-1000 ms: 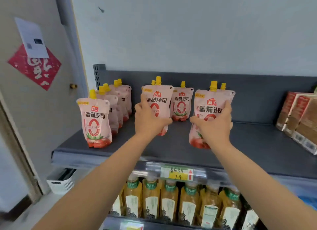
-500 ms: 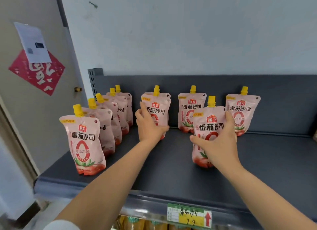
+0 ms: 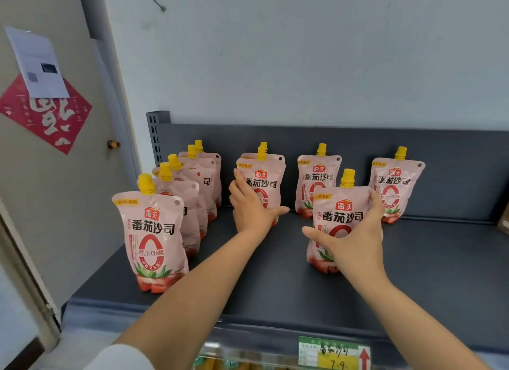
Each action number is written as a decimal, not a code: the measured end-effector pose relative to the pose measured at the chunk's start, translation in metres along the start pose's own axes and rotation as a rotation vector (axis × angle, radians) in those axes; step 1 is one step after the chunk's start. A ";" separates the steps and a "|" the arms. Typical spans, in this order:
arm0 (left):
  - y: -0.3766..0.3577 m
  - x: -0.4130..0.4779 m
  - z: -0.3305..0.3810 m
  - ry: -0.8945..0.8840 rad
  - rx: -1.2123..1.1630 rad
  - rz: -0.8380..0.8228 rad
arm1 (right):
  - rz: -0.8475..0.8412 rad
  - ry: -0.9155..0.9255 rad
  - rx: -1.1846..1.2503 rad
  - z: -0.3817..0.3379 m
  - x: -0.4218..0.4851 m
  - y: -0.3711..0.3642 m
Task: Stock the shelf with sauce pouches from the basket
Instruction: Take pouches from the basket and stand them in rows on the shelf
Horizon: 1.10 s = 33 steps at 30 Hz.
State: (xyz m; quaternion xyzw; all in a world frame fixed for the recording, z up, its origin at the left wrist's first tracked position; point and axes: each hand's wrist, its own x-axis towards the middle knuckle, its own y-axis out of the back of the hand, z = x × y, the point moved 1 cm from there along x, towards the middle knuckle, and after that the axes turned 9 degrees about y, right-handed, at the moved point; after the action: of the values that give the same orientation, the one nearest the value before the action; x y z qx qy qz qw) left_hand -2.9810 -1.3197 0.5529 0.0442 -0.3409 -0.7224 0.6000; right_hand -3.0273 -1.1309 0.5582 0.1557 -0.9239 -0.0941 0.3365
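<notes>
the left hand (image 3: 253, 207) grips the middle pouch (image 3: 265, 181), fingers on its left edge and thumb across its foot. it stands upright near the back of the dark grey shelf (image 3: 275, 292), with a second pouch close behind it. the right hand (image 3: 355, 248) holds the front-right pouch (image 3: 340, 212), thumb over the front and fingers curled round its right edge. it stands upright mid-shelf, in front of two back pouches (image 3: 316, 185) by the rear wall. a left row (image 3: 192, 193) of the same pouches runs front to back, headed by the front-left pouch (image 3: 153, 240). all are pink with yellow caps and read 海天 番茄沙司; the nearest also shows 零添加酱. a price tag (image 3: 333, 353) on the shelf edge reads 7.9 beside a red arrow. a red paper square (image 3: 52, 121) and a white sheet (image 3: 37, 63) hang on the door.
</notes>
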 end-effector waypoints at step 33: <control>0.066 -0.030 -0.034 -0.017 -0.168 -0.547 | -0.224 -0.034 -0.109 -0.029 0.004 -0.085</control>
State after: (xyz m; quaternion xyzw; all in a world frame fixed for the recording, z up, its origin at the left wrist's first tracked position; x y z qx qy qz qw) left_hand -2.9015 -1.3107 0.5522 0.0788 -0.2603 -0.8835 0.3813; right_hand -2.9918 -1.2137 0.5585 0.2377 -0.8999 -0.1835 0.3163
